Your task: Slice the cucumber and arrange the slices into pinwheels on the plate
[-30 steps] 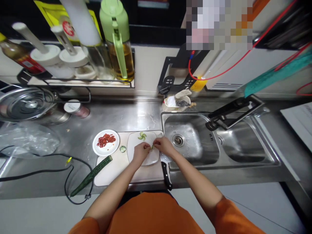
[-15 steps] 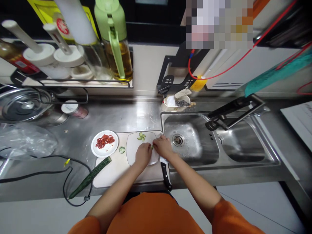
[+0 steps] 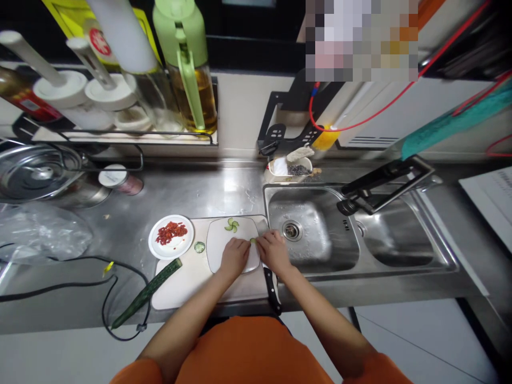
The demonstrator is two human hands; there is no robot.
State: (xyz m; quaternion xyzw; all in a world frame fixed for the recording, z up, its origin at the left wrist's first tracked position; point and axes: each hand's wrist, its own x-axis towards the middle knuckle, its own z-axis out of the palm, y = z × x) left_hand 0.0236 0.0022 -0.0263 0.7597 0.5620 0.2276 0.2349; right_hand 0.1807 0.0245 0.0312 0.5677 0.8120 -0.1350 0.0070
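A small green cucumber slice [image 3: 253, 241] sits between the fingertips of both hands at the right side of a white squarish plate [image 3: 218, 253]. My left hand [image 3: 235, 256] comes over the plate with its fingers closed at the slice. Opposite it, my right hand [image 3: 274, 252] pinches the same slice from the right. Farther back on the plate, several cucumber slices [image 3: 231, 224] form a pinwheel. Under the plate lies a white cutting board [image 3: 180, 290], with a cucumber end piece [image 3: 199, 247] on it. A long cut cucumber [image 3: 148, 293] rests across the board's left edge.
A knife [image 3: 272, 290] with a black handle lies at the board's right edge, below my right hand. The round plate [image 3: 152, 240] of chopped red pieces stands left. To the right is a double sink [image 3: 320, 266]. A black cord [image 3: 106, 306] loops near the cucumber.
My right hand has shifted slightly right and toward me, turning flatter. The slice between my fingers shows more clearly now. My left hand has barely moved.
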